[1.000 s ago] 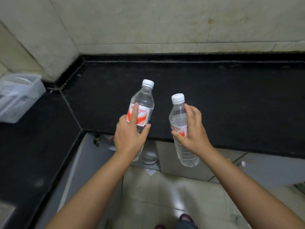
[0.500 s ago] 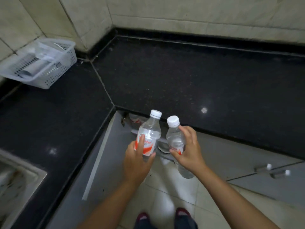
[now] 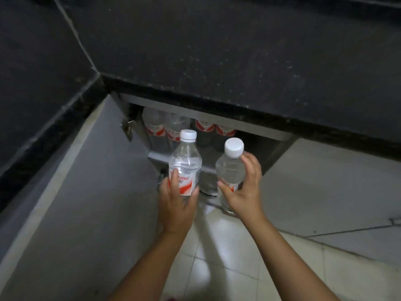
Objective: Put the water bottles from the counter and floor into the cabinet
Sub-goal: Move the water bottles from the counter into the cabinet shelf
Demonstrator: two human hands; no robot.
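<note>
The left hand (image 3: 176,205) is gripping one upright water bottle (image 3: 184,164) and the right hand (image 3: 244,192) is gripping another (image 3: 230,168), both hovering before the open cabinet (image 3: 217,168), probably for standing beside the stored bottles (image 3: 186,129) on its shelf

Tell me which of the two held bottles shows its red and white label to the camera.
The left hand's bottle; its label faces us. The right hand's bottle shows mostly clear plastic.

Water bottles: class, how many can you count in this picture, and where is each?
6: one in the left hand, one in the right hand, four standing on the cabinet shelf. More may be hidden behind.
</note>
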